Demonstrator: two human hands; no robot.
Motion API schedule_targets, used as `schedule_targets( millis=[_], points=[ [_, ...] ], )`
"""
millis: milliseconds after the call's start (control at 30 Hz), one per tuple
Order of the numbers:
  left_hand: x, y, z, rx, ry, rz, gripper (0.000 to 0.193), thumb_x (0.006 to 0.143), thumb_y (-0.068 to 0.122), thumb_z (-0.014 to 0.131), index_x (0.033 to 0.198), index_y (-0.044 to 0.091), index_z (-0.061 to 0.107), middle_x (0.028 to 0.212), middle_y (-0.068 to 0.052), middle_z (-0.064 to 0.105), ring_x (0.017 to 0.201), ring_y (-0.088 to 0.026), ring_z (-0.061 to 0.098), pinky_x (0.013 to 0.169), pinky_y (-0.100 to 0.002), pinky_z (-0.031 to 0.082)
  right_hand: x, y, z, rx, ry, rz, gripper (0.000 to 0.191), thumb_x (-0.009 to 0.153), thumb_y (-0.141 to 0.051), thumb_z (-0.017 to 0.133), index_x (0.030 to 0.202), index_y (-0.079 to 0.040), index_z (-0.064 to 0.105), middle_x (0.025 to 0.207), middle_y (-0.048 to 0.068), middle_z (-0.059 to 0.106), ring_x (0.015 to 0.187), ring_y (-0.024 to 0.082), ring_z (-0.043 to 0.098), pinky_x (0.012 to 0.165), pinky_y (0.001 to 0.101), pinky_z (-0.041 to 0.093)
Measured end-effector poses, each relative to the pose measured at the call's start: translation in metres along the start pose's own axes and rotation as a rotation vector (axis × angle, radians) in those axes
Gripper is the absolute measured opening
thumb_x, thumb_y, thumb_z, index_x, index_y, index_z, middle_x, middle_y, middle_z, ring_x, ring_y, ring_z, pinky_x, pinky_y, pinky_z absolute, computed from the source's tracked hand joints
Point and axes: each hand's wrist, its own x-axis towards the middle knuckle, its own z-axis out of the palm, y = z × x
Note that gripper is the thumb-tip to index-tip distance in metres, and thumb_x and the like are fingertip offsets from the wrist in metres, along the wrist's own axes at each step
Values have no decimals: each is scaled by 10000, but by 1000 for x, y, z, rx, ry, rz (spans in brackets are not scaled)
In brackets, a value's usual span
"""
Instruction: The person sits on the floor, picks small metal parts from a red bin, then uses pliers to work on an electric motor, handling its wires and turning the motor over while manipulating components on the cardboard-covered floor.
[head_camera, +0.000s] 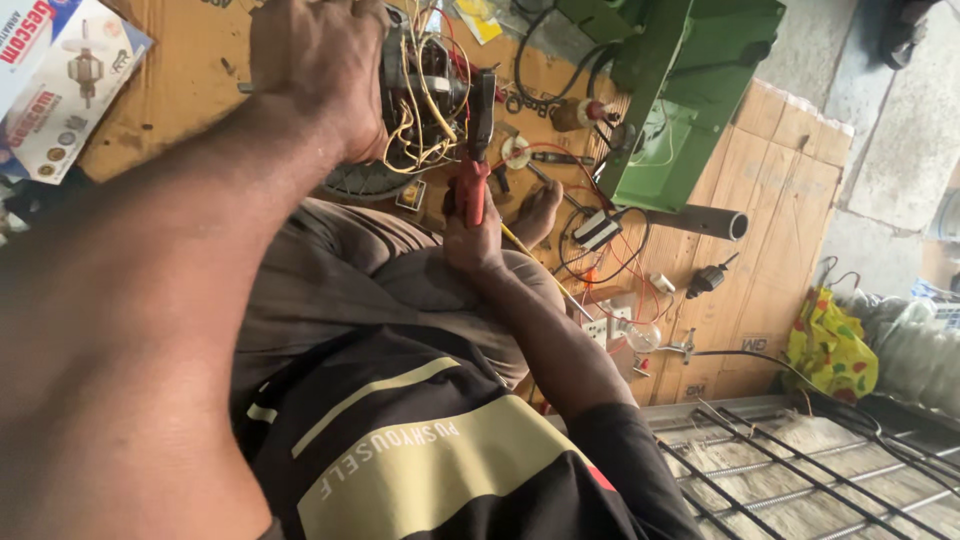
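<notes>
left hand clamped over dark metal motor with yellow and white wire bundle, near far edge of brown cardboard sheet on floor. right hand closed round red-handled pliers, tips up against motor wiring. green metal machine body at cardboard's far right corner. clear glass bulb near right edge. printed cardboard box at far left corner.

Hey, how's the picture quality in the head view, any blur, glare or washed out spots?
Head view: even daylight, no hard shadows; the left hand and its forearm fill the near field, soft and slightly blurred; the right hand gripping red-handled pliers and the wired motor look sharper; the concrete floor at upper right is pale, nearly washed out.
</notes>
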Motion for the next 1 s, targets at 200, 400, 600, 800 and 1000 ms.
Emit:
schedule_targets(
  millis=[200, 400, 600, 800, 1000],
  points=[
    [-5, 9, -8, -53, -183, -9, 1019, 560, 396, 965, 1421, 54, 542, 1327, -94, 624, 1217, -242, 584, 932, -386, 523, -15, -7, -7, -65, 9, 80, 736, 827, 124, 479, 1536, -61, 403, 1071, 36, 609, 950, 151, 623, 872, 289, 532],
    [-18, 14, 3, 107, 9, -10, 763, 778, 391, 755, 1437, 81, 527, 1231, -44, 654, 1152, -173, 574, 936, -344, 464, -25, -14, -15, -247, 7, -39, 637, 812, 68, 516, 1437, -45, 456, 1076, 39, 639, 997, 167, 648, 885, 301, 524],
    [-19, 27, 19, 126, 1, -56, 739, 742, 351, 729, 1408, 105, 525, 1229, -41, 620, 1168, -216, 508, 934, -403, 421, -31, -20, -10, -209, 7, 243, 169, 796, 20, 540, 940, -55, 587, 825, 39, 616, 798, 180, 613, 710, 324, 515],
    [-19, 35, 31, 159, 77, -105, 624, 807, 296, 687, 1401, 166, 548, 1211, -30, 635, 1160, -242, 512, 899, -405, 419, -45, -9, -16, -227, 27, 323, 160, 843, -6, 522, 972, -64, 596, 802, 27, 615, 775, 166, 612, 705, 316, 507],
    [-19, 35, 32, 58, 93, -125, 491, 913, 251, 653, 1395, 184, 588, 1210, -13, 647, 1225, -241, 497, 958, -442, 410, -58, -5, -38, -393, 3, 425, 271, 852, -55, 551, 1088, -77, 683, 849, 70, 703, 833, 191, 685, 720, 361, 540]
  ],
)
